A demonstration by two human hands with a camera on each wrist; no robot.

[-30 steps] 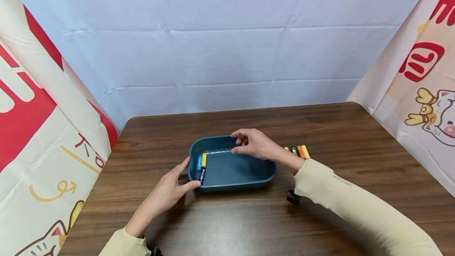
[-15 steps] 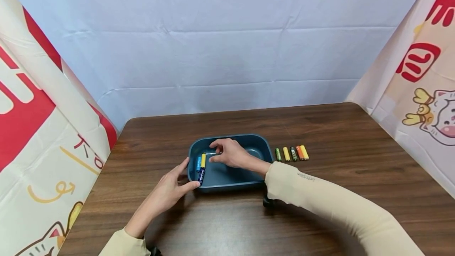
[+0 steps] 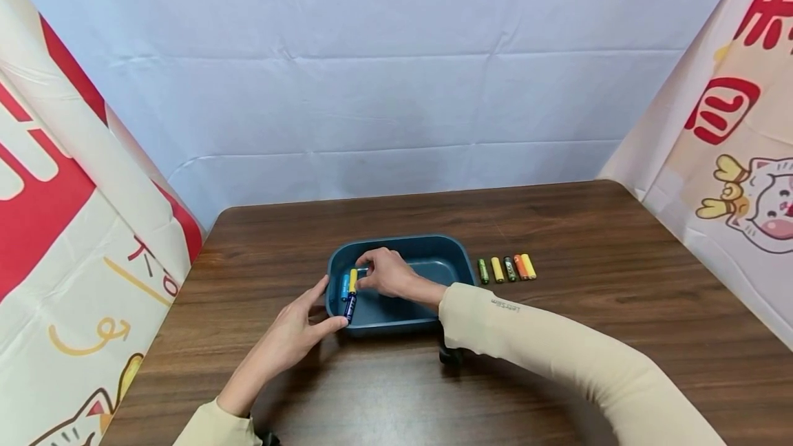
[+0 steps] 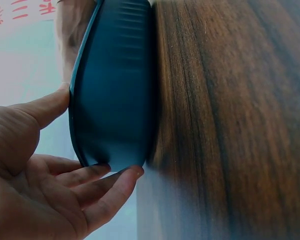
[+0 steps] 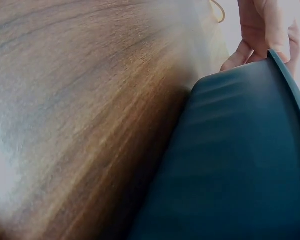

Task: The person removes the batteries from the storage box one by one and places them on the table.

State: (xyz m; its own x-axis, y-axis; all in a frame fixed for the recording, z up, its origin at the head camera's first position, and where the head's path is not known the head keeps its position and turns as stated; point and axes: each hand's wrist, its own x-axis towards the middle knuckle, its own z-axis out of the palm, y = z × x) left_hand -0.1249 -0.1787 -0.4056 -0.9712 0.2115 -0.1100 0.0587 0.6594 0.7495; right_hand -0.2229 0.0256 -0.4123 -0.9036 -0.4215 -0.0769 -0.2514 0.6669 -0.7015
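In the head view, a dark blue-green plastic tray (image 3: 461, 260) stands on the wooden table. Inside its left end lie a light blue battery (image 3: 345, 286), a yellow battery (image 3: 353, 279) and a dark blue battery (image 3: 350, 308). My left hand (image 3: 296, 325) holds the tray's near left corner, thumb at the rim and fingers against the outer end wall, as the left wrist view also shows. My right hand (image 3: 392, 276) is over the tray, thumb and index finger parted close beside the yellow battery; whether they touch it I cannot tell. The right wrist view shows only the tray's outer side and the left hand.
A row of several batteries lies right of the tray, among them a green battery (image 3: 483, 271), a black battery (image 3: 510, 268) and an orange battery (image 3: 521, 267). A pale cloth (image 3: 396, 109) hangs behind the table (image 3: 588, 239), with printed cloths at both sides.
My right hand has moved left and slightly down inside the tray, up to the yellow battery. Its sleeve has uncovered the row of batteries. The left hand stays at the tray's corner.
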